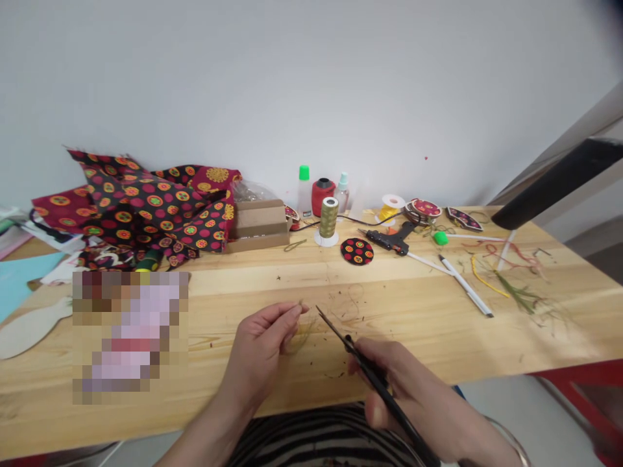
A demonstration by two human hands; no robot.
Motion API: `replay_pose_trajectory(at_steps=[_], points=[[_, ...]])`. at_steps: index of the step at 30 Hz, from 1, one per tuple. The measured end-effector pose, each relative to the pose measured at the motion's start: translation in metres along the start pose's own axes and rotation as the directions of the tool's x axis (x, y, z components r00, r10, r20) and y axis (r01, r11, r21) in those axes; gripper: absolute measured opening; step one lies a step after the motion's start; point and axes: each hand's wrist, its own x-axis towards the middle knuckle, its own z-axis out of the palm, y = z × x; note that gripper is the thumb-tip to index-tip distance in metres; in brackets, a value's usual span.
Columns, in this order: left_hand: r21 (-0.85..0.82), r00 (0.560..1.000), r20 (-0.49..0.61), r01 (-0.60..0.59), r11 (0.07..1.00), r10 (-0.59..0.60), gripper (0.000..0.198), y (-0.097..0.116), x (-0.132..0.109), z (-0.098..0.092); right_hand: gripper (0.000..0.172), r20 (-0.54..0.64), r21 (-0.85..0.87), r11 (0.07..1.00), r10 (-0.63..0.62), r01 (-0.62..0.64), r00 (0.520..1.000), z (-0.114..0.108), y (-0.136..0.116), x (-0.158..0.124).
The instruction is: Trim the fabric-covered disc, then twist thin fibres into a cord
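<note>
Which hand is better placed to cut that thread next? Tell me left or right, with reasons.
Right, most likely. The right hand grips the black scissors, blades aimed at the thin thread; the left hand is busy pinching that thread.

Pale honey wood with fine grain on the bench (272, 285). Black all over on the scissors (341, 332), near and right of centre. Dull olive on the thin thread (300, 305) just left of them. Far left, dark fabric (146, 207) printed with circles in red, pink, orange and yellow. Plain brown on the cardboard boxes (256, 224). Olive-gold on the tall spool (329, 217). Behind it, a red spool (322, 194) with a black top. Bright green cap on the clear bottle (304, 188). Black with red and yellow dots on the round disc (357, 251). Black glue gun (389, 240), with white pens (467, 288) further right. Black and white stripes on the clothing (316, 444), nearest.
</note>
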Motion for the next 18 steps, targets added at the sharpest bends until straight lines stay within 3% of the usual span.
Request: replay_pose_trajectory(at_steps=[10,18], points=[[0.081,0.998,0.058,0.003,0.997,-0.008,0.025,0.002,-0.008,0.006,0.023,0.099,0.005,1.000,0.010,-0.011,0.995,-0.001,-0.003,0.013],[0.014,0.999,0.007,-0.039,0.999,0.039,0.023,-0.002,-0.005,-0.002,0.029,0.078,-0.005,1.000,0.007,-0.006,0.997,-0.005,0.000,0.008]])
